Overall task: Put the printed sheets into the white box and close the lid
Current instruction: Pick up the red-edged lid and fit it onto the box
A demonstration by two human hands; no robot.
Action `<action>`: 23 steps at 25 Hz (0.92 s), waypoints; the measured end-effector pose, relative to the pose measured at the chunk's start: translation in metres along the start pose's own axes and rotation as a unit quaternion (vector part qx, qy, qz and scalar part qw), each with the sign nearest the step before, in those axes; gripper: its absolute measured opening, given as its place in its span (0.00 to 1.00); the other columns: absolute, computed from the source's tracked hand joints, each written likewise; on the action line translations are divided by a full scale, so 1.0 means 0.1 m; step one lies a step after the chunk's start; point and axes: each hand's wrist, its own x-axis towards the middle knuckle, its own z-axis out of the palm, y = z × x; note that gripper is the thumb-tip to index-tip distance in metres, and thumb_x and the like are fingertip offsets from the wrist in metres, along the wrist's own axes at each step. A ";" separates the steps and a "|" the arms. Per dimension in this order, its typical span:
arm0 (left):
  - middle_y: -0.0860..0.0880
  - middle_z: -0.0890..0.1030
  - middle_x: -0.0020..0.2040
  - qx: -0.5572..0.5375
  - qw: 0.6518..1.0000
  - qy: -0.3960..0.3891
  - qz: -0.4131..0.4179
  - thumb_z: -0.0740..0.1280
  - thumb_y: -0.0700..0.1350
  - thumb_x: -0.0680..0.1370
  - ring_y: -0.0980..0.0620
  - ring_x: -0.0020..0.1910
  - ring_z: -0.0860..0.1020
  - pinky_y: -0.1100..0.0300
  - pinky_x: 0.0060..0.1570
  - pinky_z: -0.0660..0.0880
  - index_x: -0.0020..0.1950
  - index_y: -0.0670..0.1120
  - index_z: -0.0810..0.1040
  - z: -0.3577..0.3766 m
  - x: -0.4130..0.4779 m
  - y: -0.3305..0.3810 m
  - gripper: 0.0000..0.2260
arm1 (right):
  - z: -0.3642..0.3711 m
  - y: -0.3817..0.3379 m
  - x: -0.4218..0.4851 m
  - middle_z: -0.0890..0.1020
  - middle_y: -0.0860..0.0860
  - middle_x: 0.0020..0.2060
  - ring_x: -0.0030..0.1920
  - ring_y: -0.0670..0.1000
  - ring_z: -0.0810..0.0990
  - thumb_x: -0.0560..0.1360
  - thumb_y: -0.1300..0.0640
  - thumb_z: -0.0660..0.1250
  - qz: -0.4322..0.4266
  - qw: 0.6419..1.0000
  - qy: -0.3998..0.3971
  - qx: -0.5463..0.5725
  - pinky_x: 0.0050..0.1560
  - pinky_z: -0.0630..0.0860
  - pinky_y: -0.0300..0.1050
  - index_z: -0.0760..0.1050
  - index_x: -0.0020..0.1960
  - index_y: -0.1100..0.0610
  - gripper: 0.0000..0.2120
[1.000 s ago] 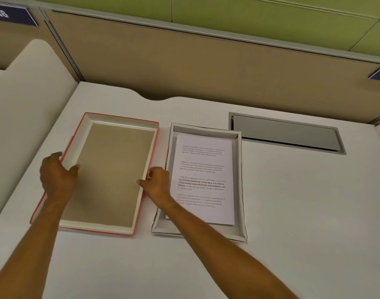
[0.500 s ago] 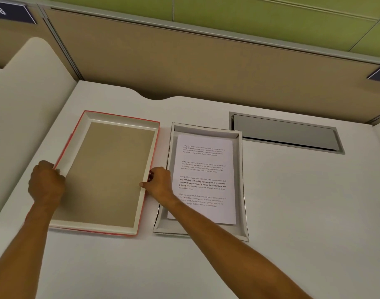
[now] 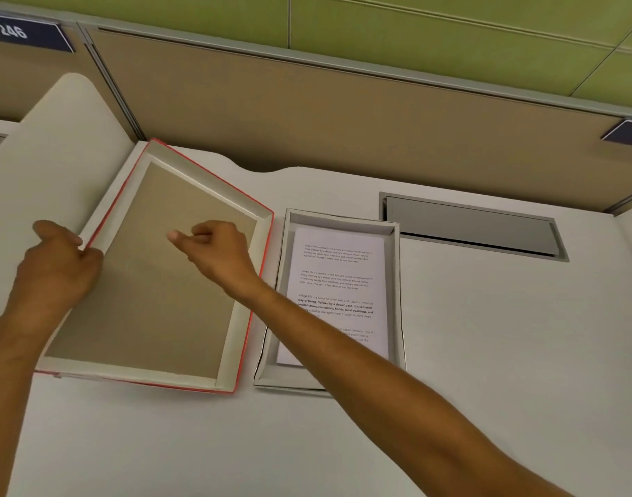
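The white box (image 3: 397, 281) lies open on the desk right of centre, and the printed sheets (image 3: 339, 274) rest flat inside it. Its lid (image 3: 156, 299), red outside with a brown inner face, lies upside down to the box's left, its left side raised off the desk. My left hand (image 3: 56, 267) grips the lid's left edge, thumb on the inner rim. My right hand (image 3: 217, 249) hovers in front of the lid's inner face with fingers curled and nothing in them. My right forearm crosses over the lower part of the box and sheets.
A grey metal cable flap (image 3: 469, 227) is set into the white desk (image 3: 486, 353) behind and right of the box. A brown partition wall (image 3: 343, 120) closes the back. A white rounded side divider (image 3: 56, 145) stands just left of the lid.
My left hand has tilted the lid up by its left edge. My right hand has let go of the lid's right edge and moved left over the inner face.
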 end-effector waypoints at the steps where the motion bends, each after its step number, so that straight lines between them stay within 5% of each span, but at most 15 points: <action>1: 0.47 0.75 0.40 0.005 1.000 0.004 0.025 0.66 0.56 0.70 0.42 0.38 0.77 0.47 0.45 0.76 0.53 0.48 0.66 -0.11 -0.10 0.11 0.18 | 0.05 -0.11 0.01 0.84 0.59 0.52 0.53 0.56 0.84 0.74 0.42 0.70 -0.006 1.000 -0.014 0.004 0.58 0.79 0.50 0.78 0.57 0.64 0.25; 5: 0.54 0.76 0.37 -0.015 0.996 -0.021 0.089 0.69 0.61 0.67 0.52 0.31 0.77 0.59 0.30 0.71 0.48 0.56 0.58 -0.49 -0.71 0.76 0.23 | 0.20 -0.42 0.01 0.84 0.64 0.37 0.38 0.58 0.86 0.73 0.41 0.71 -0.009 0.999 -0.029 0.044 0.49 0.83 0.58 0.79 0.42 0.71 0.29; 8: 0.50 0.77 0.40 -0.021 0.989 -0.022 0.143 0.72 0.56 0.73 0.49 0.33 0.77 0.60 0.28 0.67 0.47 0.56 0.55 -0.57 -1.12 1.16 0.23 | 0.18 -0.52 -0.03 0.86 0.60 0.41 0.35 0.54 0.85 0.72 0.49 0.74 0.012 0.994 -0.045 0.098 0.41 0.85 0.48 0.81 0.38 0.65 0.18; 11: 0.50 0.73 0.40 -0.027 0.982 -0.053 0.177 0.71 0.53 0.75 0.49 0.34 0.76 0.61 0.29 0.67 0.50 0.53 0.57 -0.55 -1.44 1.38 0.21 | 0.08 -0.50 -0.09 0.84 0.60 0.50 0.45 0.57 0.85 0.73 0.57 0.73 0.009 0.994 -0.028 0.104 0.40 0.83 0.44 0.79 0.46 0.61 0.08; 15: 0.54 0.77 0.51 -0.117 0.954 -0.251 0.115 0.77 0.62 0.66 0.51 0.46 0.81 0.56 0.38 0.78 0.53 0.53 0.64 -0.73 -1.30 1.42 0.28 | -0.17 -0.49 -0.18 0.82 0.61 0.57 0.54 0.63 0.83 0.75 0.60 0.70 0.020 0.990 -0.011 0.141 0.44 0.83 0.48 0.76 0.55 0.62 0.10; 18: 0.52 0.83 0.56 -0.227 0.922 -0.307 0.063 0.75 0.71 0.59 0.48 0.53 0.84 0.46 0.53 0.80 0.52 0.60 0.76 -0.77 -1.13 1.36 0.28 | -0.38 -0.51 -0.25 0.80 0.61 0.59 0.57 0.62 0.82 0.77 0.59 0.69 0.036 0.987 -0.013 0.157 0.49 0.81 0.49 0.74 0.60 0.63 0.13; 21: 0.43 0.82 0.61 -0.264 0.919 -0.292 0.017 0.66 0.64 0.74 0.42 0.58 0.81 0.48 0.57 0.77 0.68 0.42 0.73 -0.44 -1.18 1.35 0.32 | -0.59 -0.59 -0.38 0.80 0.58 0.57 0.57 0.58 0.81 0.77 0.58 0.69 0.058 0.977 -0.024 0.206 0.54 0.79 0.51 0.71 0.53 0.56 0.08; 23: 0.27 0.76 0.62 -0.260 0.917 -0.302 0.016 0.59 0.52 0.83 0.29 0.60 0.76 0.41 0.59 0.73 0.67 0.29 0.70 -0.16 -1.23 1.23 0.26 | -0.75 -0.67 -0.47 0.80 0.58 0.58 0.57 0.59 0.81 0.77 0.58 0.69 0.065 0.968 -0.036 0.238 0.57 0.78 0.54 0.71 0.56 0.59 0.11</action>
